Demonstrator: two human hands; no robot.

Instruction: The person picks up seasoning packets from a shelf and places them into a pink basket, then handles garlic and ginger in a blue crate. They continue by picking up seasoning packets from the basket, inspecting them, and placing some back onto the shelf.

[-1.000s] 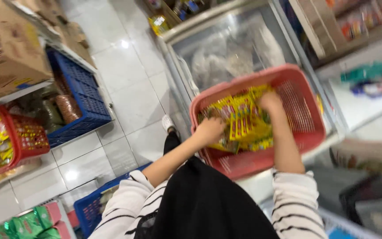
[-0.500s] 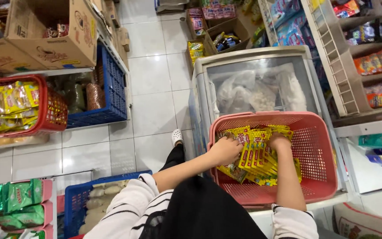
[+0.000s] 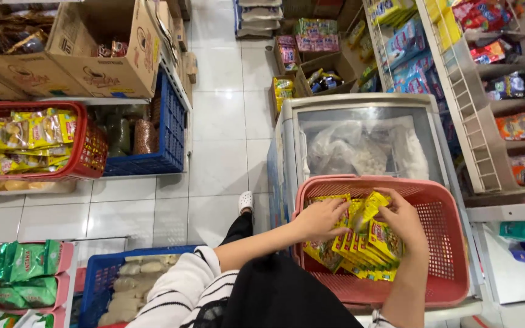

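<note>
A: Landmark is the pink basket (image 3: 451, 243) — it sits on the chest freezer (image 3: 366, 109), on the glass lid's near end. What's inside?

B: Yellow snack packets (image 3: 366, 246), a stack stood on edge, in the basket's left half. Both hands are in there.

A: Left hand?

B: Left hand (image 3: 322, 217) is at the left end of the stack, just inside the basket's left wall, fingers curled over the packet tops — grip closed on the packets, as far as the view shows.

A: Right?

B: Right hand (image 3: 403, 222) comes in over the basket's near rim, on the right end of the same stack. Thumb and fingers pinch one packet that sticks up tilted above the rest — grip clamped on it.

A: Around the basket?

B: Beyond it, under the freezer glass, pale frosted bags (image 3: 360, 152). Right of the basket, wire shelves (image 3: 475, 121) with red, blue and orange packs. Well to the basket's left across the white tile floor (image 3: 220, 146), a red basket (image 3: 83, 158) with more yellow packets, cardboard boxes (image 3: 110, 54) above it and a blue crate (image 3: 168, 140) beside it. Near left, another blue crate (image 3: 101, 273), green packs (image 3: 22, 273) past that.
</note>
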